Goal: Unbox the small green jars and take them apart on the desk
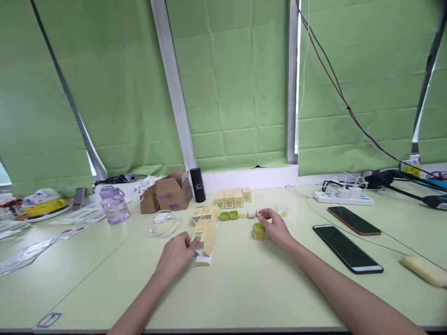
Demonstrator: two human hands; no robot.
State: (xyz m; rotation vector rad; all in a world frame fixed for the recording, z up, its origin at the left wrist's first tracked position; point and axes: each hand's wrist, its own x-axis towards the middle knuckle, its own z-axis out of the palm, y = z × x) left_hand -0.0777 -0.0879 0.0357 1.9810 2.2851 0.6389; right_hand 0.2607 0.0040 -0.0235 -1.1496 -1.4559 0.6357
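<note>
Reaching in from the near edge of the bench (226, 298), the left hand (177, 253) lies knuckles-up with thumb against the yellow carton (209, 232), while the right hand (275, 228) angles inward, fingers (268, 213) bent beside the green-lidded tub (258, 232), either grip unclear.
</note>
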